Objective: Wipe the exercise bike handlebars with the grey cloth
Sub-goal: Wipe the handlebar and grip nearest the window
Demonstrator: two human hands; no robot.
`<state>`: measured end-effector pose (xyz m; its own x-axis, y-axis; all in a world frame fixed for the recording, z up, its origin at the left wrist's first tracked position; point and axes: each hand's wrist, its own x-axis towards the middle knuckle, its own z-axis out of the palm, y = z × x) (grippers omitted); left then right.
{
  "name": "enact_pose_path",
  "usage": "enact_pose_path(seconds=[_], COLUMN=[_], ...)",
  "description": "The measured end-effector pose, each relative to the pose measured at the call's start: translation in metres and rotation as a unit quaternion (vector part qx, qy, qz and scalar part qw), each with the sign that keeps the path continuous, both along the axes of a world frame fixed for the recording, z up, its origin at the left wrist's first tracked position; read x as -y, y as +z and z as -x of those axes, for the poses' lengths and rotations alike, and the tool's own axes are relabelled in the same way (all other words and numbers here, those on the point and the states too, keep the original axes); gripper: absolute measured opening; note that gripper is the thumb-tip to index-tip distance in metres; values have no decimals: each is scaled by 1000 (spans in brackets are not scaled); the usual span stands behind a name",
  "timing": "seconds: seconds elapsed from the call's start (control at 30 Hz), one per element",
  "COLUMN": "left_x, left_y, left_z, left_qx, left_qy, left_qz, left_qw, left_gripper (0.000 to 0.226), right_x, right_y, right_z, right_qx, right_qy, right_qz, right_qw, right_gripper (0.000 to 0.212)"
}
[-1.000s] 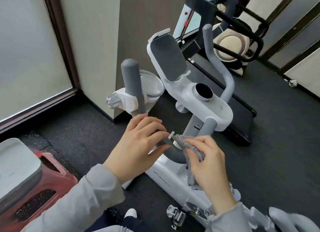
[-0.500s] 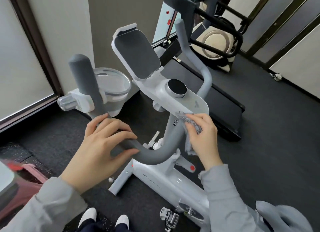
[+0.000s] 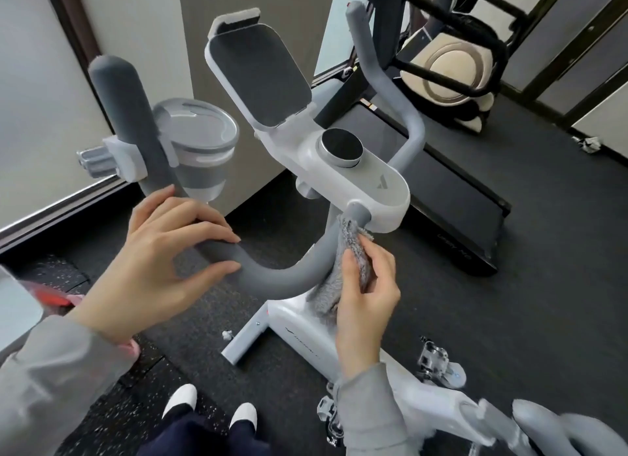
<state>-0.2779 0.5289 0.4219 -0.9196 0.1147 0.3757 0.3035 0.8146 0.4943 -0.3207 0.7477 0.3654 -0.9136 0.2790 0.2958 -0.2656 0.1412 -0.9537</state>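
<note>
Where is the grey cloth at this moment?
The grey cloth is in the right hand, right of centre in the head view, pressed on the grey handlebar just below the white console.

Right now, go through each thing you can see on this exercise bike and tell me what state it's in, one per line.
Fluffy grey cloth: pressed against the handlebar near the console, tail hanging down.
Grey foam handlebar: gripped on the left bend, cloth on the right.
Left hand: closed loosely around the bar.
Right hand: pinching the cloth.
Clear plastic cup holder: clamped to the left grip, looks empty.
White tablet holder: tilted up, nothing in it.
Round black dial: dark.
</note>
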Motion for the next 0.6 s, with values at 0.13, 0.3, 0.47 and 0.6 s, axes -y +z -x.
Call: enact_pose_path(seconds=[0.13, 0.3, 0.47, 0.6], left_x=[-2, -3, -3, -5], left_y=[0, -1, -2, -1], left_z=[-1, -2, -1, -2], left_qx=[-1, -5, -6, 1], left_qy=[5, 9, 7, 14], left_qz=[2, -1, 2, 3], left_qw=[1000, 1000, 1000, 1000], left_gripper=[35, 32, 33, 35], right_x=[11, 3, 11, 12], right_y=[-10, -4, -4, -9], right_z=[-19, 18, 34, 17], right_qx=[9, 6, 58, 97], right_qy=[-46, -103, -123, -79], right_qz=[70, 99, 174, 218], right_qw=[996, 990, 975, 968], right_gripper=[31, 31, 30, 34])
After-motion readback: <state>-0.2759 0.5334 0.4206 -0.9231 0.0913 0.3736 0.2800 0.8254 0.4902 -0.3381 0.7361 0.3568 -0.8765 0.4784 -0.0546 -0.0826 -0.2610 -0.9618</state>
